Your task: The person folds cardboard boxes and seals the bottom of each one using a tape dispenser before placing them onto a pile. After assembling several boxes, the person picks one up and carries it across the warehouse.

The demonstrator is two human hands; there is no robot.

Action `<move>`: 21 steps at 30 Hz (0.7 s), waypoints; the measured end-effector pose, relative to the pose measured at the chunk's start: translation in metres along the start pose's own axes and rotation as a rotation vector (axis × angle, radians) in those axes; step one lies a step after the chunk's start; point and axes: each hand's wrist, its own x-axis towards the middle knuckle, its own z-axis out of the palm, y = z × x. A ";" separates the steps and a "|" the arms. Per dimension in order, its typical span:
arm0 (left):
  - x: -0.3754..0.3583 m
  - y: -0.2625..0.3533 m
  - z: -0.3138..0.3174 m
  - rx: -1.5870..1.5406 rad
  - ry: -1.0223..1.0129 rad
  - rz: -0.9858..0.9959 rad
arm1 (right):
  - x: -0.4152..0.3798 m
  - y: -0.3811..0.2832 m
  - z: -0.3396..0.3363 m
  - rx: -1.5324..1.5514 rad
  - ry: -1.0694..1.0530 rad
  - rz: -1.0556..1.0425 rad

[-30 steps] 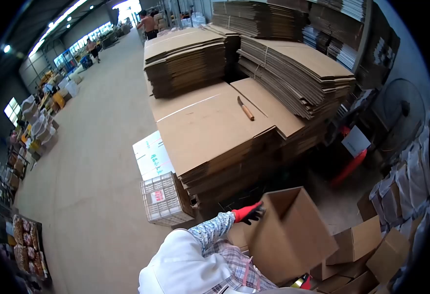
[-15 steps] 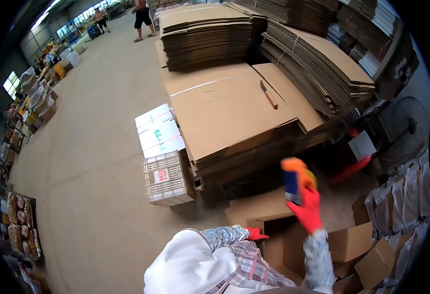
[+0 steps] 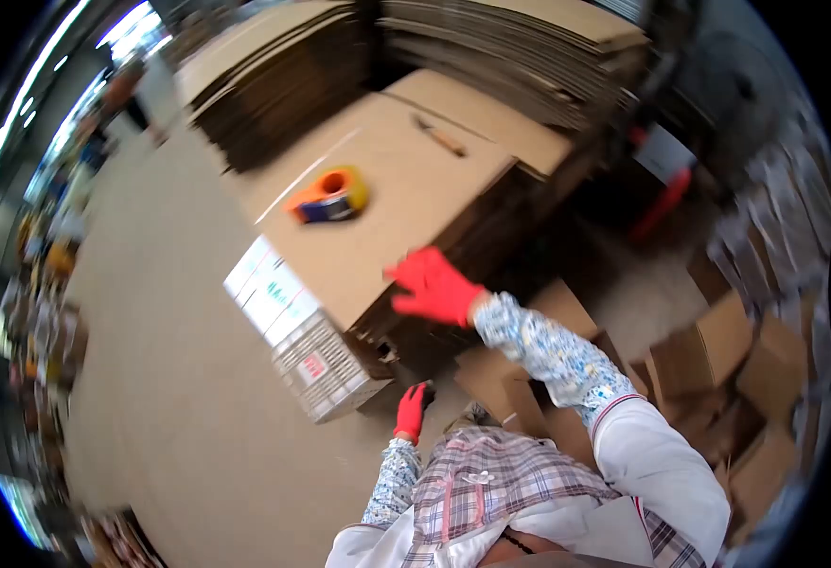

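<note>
An orange and blue tape dispenser with yellow tape (image 3: 330, 196) lies on the flat cardboard stack (image 3: 387, 189). My right hand (image 3: 434, 287), in a red glove, is over the near edge of that stack, its fingers apart and nothing in them. Lower down, beside the stack's corner, is my left hand (image 3: 413, 412), also red-gloved; a small dark thing shows at its fingertips, too blurred to name. A knife with a wooden handle (image 3: 442, 138) rests on the cardboard beyond the dispenser. Below my right arm stands an open cardboard box (image 3: 505, 383).
A white carton (image 3: 272, 289) and a pale plastic crate (image 3: 327, 369) stand left of the stack. Taller cardboard piles (image 3: 283, 85) rise behind. Open boxes (image 3: 699, 350) and wrapped bundles (image 3: 780, 218) are at the right. A blurred person (image 3: 127, 99) is far off, upper left.
The tape dispenser has gone from my right hand onto the cardboard stack. My right hand has moved left, now free. My left hand has left the open box. The view has turned.
</note>
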 end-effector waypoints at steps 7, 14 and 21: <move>0.047 -0.016 0.030 0.321 -0.289 -0.307 | -0.421 -0.065 -0.044 -0.109 -0.053 1.059; 0.128 0.030 0.194 0.685 -0.898 -0.082 | -0.529 -0.268 -0.042 -0.049 -0.326 1.810; 0.166 -0.050 0.273 1.350 -1.273 0.232 | -0.557 -0.180 0.271 -0.120 1.291 1.520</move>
